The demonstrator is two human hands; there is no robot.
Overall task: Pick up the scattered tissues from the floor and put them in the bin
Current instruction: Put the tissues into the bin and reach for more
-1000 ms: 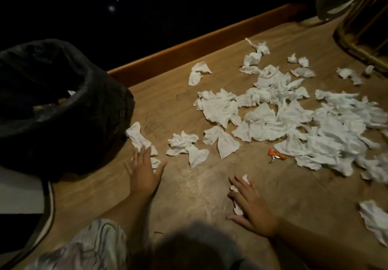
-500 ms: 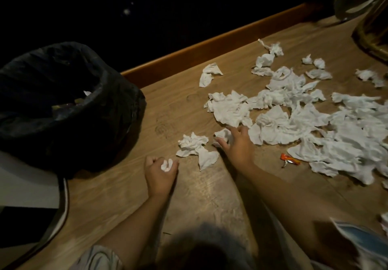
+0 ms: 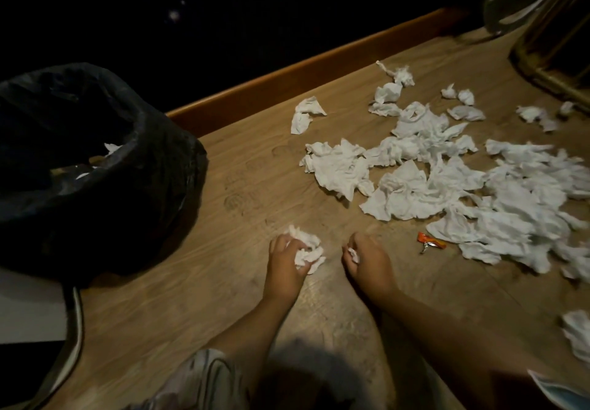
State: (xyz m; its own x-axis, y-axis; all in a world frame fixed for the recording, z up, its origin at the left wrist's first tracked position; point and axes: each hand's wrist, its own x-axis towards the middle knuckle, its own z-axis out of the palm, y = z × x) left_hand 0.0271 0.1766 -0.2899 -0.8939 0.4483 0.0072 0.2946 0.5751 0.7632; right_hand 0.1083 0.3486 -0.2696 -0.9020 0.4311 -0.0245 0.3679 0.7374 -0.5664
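Left hand: the left hand (image 3: pixel 285 261) is curled low over the wooden floor (image 3: pixel 198 282), fingers closed around a wad of crumpled tissues (image 3: pixel 306 248) that bulges out past the thumb.
Right hand: the right hand (image 3: pixel 367 261) is fisted just beside it, a small scrap of tissue (image 3: pixel 352 255) showing at the knuckles.
Wrapper: an orange wrapper (image 3: pixel 429 241) lies near the right hand.
Loose tissues: scattered tissues (image 3: pixel 463 186) spread across the floor to the right.
Bin: the black-lined bin (image 3: pixel 95 167) stands at left, some white paper inside.
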